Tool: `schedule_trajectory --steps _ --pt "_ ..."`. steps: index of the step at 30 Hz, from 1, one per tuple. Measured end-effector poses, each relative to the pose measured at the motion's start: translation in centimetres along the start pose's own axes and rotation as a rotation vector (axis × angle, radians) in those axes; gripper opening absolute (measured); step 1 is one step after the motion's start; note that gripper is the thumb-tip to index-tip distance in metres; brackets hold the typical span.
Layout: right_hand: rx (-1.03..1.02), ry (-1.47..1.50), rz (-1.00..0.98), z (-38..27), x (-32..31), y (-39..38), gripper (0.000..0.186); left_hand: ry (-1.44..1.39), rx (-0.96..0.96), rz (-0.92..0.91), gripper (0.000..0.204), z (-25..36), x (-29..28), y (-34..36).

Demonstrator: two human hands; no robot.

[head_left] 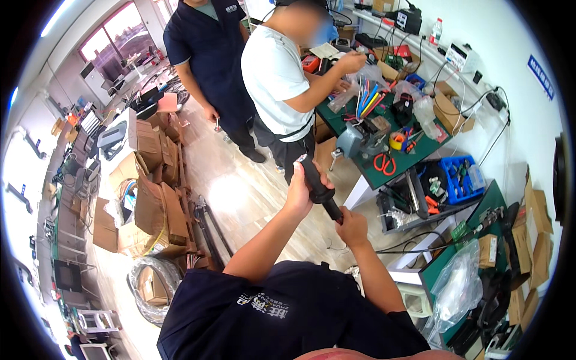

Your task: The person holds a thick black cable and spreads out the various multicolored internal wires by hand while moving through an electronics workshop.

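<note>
Held out in front of my chest is a long black tubular object with a thick upper body, a wider collar and a thinner lower stem; its exact kind does not show. My left hand wraps round the thick upper part, its thumb along the side. Lower down, my right hand is closed round the thin stem. The object slants from upper left to lower right, over the floor and away from any table.
A person in a white shirt works at a green bench holding orange scissors and coloured tubes. Another person in dark clothes stands beside them. Cardboard boxes line the left; a blue bin of tools sits at right.
</note>
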State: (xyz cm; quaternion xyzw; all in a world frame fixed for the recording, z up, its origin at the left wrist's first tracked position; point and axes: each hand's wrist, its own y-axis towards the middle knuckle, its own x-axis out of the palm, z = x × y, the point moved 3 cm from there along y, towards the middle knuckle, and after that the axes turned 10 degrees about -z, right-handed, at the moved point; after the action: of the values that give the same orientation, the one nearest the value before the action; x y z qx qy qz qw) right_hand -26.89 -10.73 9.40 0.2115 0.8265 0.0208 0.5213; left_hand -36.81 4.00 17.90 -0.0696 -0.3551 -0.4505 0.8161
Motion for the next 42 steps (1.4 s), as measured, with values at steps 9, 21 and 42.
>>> schedule_trajectory --steps 9,21,42 --pt "0.249 0.564 -0.300 -1.1 1.9 0.2 0.027 0.233 0.059 0.105 0.058 -0.1 -0.5 0.9" --pt "0.153 0.740 -0.324 -1.9 1.5 0.6 0.034 0.304 0.231 -0.015 0.060 4.4 3.6 1.9" --pt "0.229 1.114 -0.430 -0.4 1.8 -1.9 0.029 0.143 -0.106 -0.018 0.045 1.0 2.3 3.5"
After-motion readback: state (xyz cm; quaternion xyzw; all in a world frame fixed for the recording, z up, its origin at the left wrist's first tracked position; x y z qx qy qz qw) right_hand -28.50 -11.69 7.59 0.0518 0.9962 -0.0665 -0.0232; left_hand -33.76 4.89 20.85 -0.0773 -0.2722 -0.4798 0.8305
